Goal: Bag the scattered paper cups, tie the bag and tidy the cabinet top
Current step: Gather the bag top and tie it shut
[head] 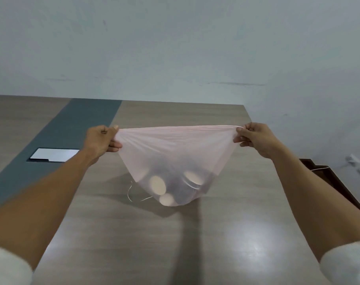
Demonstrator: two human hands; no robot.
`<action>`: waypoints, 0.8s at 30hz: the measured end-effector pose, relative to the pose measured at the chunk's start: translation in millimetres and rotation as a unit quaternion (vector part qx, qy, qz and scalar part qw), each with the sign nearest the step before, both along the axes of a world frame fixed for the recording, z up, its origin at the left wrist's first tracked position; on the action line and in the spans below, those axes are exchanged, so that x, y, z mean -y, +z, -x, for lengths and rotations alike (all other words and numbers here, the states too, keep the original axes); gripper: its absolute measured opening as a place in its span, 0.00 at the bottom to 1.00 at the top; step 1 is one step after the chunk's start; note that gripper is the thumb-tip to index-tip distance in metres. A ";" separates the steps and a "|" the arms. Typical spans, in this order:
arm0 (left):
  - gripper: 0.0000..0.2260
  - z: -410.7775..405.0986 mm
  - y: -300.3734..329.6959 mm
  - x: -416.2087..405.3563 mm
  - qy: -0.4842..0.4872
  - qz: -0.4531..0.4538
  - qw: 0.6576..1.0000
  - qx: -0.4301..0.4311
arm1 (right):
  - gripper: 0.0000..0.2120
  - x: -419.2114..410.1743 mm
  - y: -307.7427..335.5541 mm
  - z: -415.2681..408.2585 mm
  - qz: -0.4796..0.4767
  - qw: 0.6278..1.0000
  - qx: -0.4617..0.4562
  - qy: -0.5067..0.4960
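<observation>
Head view: the left hand and right hand each pinch one top corner of a translucent pale-pink plastic bag, stretching its mouth taut above the grey wood-grain cabinet top. Paper cups lie in the bag's sagging bottom. A thin pale string lies beside it.

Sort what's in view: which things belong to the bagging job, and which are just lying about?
Job:
bag, held at its corners by left hand and right hand
cups inside it
cabinet top

Lying about:
string
metal plate
wall sockets
</observation>
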State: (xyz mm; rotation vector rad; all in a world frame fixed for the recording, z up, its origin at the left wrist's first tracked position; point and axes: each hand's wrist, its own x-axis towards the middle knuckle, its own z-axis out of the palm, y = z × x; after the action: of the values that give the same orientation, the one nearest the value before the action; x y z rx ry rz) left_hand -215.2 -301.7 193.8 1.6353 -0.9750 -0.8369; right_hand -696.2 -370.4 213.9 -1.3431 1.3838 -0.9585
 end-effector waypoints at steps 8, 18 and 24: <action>0.13 26.3 -2.8 7.9 0.175 0.068 0.978 0.089 | 0.09 -1.4 -5.5 -4.2 -0.011 0.999 0.043 -0.009; 0.34 144.7 -10.5 31.3 -0.196 0.112 0.832 0.506 | 0.10 0.2 -1.1 -11.7 -0.017 0.997 0.071 -0.017; 0.08 142.2 11.3 52.4 -0.227 0.032 0.897 0.377 | 0.11 -1.7 -2.2 -5.7 -0.013 0.997 0.063 -0.037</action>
State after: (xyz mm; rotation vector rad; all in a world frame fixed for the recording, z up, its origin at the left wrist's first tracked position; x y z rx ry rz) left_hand -357.4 -354.1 205.1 1.7239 -1.9616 -0.4295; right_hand -690.5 -368.7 211.7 -1.1979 1.3526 -1.0535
